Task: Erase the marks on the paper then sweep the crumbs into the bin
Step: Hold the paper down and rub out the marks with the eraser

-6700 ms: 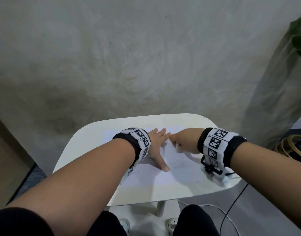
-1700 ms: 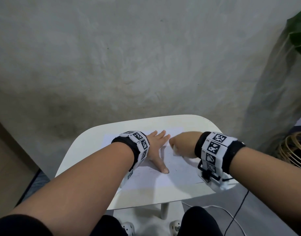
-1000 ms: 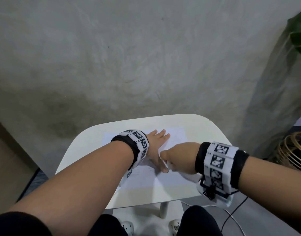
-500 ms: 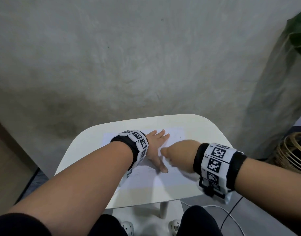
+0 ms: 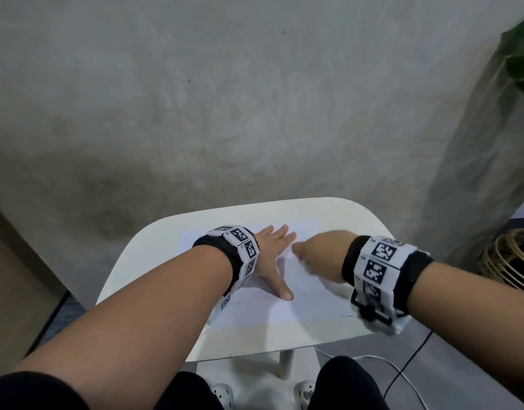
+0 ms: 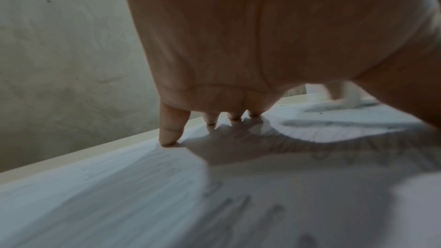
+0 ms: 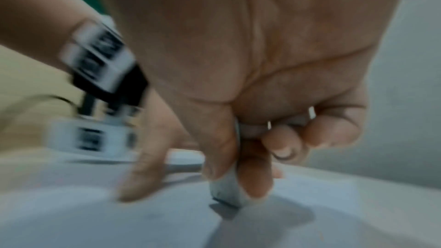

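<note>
A white sheet of paper (image 5: 308, 303) with faint pencil marks lies on the small white table (image 5: 154, 250). My left hand (image 5: 274, 255) lies flat on the paper with fingers spread and straight, pressing it down; its fingertips (image 6: 168, 137) touch the sheet. Just right of it, my right hand (image 5: 311, 257) pinches a small white eraser (image 7: 226, 190) between thumb and fingers, its worn tip on the paper (image 7: 95, 220). Tiny dark crumbs (image 6: 321, 113) dot the paper near the eraser in the left wrist view. No bin is in view.
A grey wall stands right behind the table. A woven basket (image 5: 509, 261) sits on the floor at the right under a green plant (image 5: 521, 51). Cables (image 5: 402, 377) trail on the floor by my knees. The table's front edge lies close to me.
My right hand has rubbed the eraser back and forth: it came toward me beside the left thumb, and has now gone back up the sheet. The left hand has stayed put.
</note>
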Demonstrator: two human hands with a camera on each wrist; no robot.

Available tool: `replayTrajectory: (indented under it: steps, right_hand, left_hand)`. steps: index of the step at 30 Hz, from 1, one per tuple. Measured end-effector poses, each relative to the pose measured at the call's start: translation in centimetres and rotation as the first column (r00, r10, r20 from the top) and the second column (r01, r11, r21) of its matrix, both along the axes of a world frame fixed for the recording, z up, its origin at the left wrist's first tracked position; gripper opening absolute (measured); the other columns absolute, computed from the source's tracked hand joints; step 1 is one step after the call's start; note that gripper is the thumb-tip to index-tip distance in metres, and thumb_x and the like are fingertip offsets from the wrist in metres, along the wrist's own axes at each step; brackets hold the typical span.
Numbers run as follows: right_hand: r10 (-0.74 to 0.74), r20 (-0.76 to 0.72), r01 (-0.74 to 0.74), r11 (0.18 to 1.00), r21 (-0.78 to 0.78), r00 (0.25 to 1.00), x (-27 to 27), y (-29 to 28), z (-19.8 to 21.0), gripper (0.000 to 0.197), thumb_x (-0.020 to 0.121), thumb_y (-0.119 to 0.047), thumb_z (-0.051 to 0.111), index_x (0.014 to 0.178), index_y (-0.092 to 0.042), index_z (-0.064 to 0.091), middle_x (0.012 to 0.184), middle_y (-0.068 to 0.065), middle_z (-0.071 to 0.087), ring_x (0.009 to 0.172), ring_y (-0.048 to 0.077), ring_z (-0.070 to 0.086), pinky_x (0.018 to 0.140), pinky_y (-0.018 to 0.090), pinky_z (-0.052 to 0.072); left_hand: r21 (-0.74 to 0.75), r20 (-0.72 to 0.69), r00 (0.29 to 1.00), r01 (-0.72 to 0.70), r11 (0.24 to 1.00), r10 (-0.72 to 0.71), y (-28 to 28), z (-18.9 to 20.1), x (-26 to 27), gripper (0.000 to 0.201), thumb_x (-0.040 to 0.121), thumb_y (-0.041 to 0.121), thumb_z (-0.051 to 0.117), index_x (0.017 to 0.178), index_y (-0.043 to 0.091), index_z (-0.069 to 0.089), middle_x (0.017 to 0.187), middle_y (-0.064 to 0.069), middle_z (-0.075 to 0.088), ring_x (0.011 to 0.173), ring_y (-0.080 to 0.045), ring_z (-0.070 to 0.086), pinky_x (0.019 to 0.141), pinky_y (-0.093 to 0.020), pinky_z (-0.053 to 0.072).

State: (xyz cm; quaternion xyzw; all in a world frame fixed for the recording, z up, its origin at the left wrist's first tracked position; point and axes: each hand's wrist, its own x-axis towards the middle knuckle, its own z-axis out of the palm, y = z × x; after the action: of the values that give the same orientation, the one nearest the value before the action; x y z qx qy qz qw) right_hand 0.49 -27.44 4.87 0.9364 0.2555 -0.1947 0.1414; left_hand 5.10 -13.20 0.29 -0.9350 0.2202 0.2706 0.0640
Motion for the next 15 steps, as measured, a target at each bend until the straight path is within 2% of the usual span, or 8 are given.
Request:
replayTrajectory:
  steps: [2, 4, 6, 8, 10, 11, 13, 15]
  right_hand:
    - [0.074, -0.14, -0.071, 0.997, 0.027, 0.987, -1.3, 0.1, -0.6, 0.019, 0.092, -0.01, 0.05, 0.096, -0.023, 0.036, 0.087, -0.003, 0.057, 0.083, 0.019, 0.048, 0.07, 0.027, 0.041]
    - [0.065, -0.161, -0.063, 0.998, 0.018, 0.985, -1.0, -0.4, -0.3, 0.011, 0.093, -0.012, 0.045, 0.096, -0.021, 0.04, 0.102, 0.003, 0.062, 0.086, 0.021, 0.049, 0.079, 0.034, 0.041]
    - [0.007, -0.085, -0.009, 1.0, -0.021, 0.996, -0.1, -1.4, 0.1, 0.011, 0.093, -0.012, 0.044, 0.101, -0.019, 0.045, 0.1, 0.003, 0.061, 0.085, 0.022, 0.05, 0.079, 0.034, 0.042]
    - [0.023, -0.038, -0.024, 0.999, -0.034, 0.999, -0.5, -1.3, -0.5, 0.017, 0.09, -0.011, 0.05, 0.104, -0.02, 0.047, 0.099, -0.001, 0.062, 0.084, 0.021, 0.054, 0.081, 0.033, 0.046]
    - [0.121, -0.089, -0.122, 0.993, 0.003, 0.989, -1.6, -1.0, -1.4, 0.018, 0.089, -0.01, 0.051, 0.097, -0.024, 0.042, 0.101, -0.003, 0.063, 0.09, 0.022, 0.059, 0.087, 0.036, 0.05]
    - [0.118, -0.131, -0.115, 0.993, 0.028, 0.984, -1.9, -1.1, -1.4, 0.016, 0.091, -0.011, 0.048, 0.095, -0.024, 0.039, 0.103, -0.001, 0.063, 0.094, 0.024, 0.059, 0.089, 0.037, 0.048]
    - [0.035, -0.134, -0.032, 0.999, 0.025, 0.99, -1.2, -1.9, -0.7, 0.011, 0.091, -0.011, 0.043, 0.094, -0.022, 0.04, 0.1, 0.001, 0.061, 0.088, 0.024, 0.054, 0.085, 0.036, 0.044]
    - [-0.031, -0.061, 0.031, 0.999, 0.009, 0.998, -0.5, -2.6, -0.7, 0.014, 0.088, -0.008, 0.045, 0.096, -0.02, 0.044, 0.094, 0.002, 0.061, 0.079, 0.023, 0.052, 0.078, 0.034, 0.044]
  left_hand:
    - [0.003, 0.01, 1.0, -0.003, 1.0, 0.003, -0.2, 0.0, -0.3, 0.134, 0.069, 0.069, 0.074, 0.153, 0.026, -0.021, 0.16, 0.007, -0.027, 0.149, -0.02, -0.021, 0.118, -0.052, 0.004]
    - [0.001, 0.007, 1.0, -0.002, 1.0, 0.002, -0.3, 0.1, -0.4, 0.134, 0.069, 0.069, 0.074, 0.153, 0.026, -0.021, 0.16, 0.008, -0.028, 0.149, -0.02, -0.021, 0.118, -0.053, 0.003]
    - [0.002, -0.003, 1.0, -0.002, 1.0, 0.002, -0.2, 0.3, -0.3, 0.133, 0.07, 0.069, 0.073, 0.153, 0.026, -0.022, 0.16, 0.008, -0.028, 0.149, -0.02, -0.022, 0.117, -0.056, 0.003]
    - [0.003, -0.004, 1.0, -0.005, 1.0, 0.005, -0.3, 0.2, -0.3, 0.133, 0.07, 0.069, 0.073, 0.153, 0.026, -0.022, 0.16, 0.008, -0.028, 0.149, -0.02, -0.022, 0.117, -0.055, 0.003]
    - [-0.003, 0.015, 1.0, -0.007, 1.0, 0.007, -0.3, 0.0, -0.5, 0.133, 0.07, 0.069, 0.073, 0.153, 0.026, -0.022, 0.16, 0.008, -0.028, 0.149, -0.019, -0.021, 0.118, -0.052, 0.003]
    - [-0.009, 0.021, 1.0, -0.008, 1.0, 0.008, -0.3, -0.1, -0.6, 0.133, 0.07, 0.069, 0.073, 0.153, 0.027, -0.022, 0.16, 0.009, -0.028, 0.149, -0.018, -0.021, 0.118, -0.052, 0.002]
    - [-0.022, 0.013, 1.0, -0.006, 1.0, 0.006, -0.1, -0.1, -0.6, 0.133, 0.069, 0.07, 0.072, 0.153, 0.028, -0.022, 0.16, 0.01, -0.028, 0.148, -0.018, -0.021, 0.118, -0.052, 0.002]
    - [-0.022, 0.002, 1.0, -0.008, 1.0, 0.008, 0.0, 0.0, -0.5, 0.133, 0.069, 0.07, 0.072, 0.153, 0.028, -0.022, 0.159, 0.01, -0.028, 0.148, -0.017, -0.022, 0.118, -0.054, 0.001]
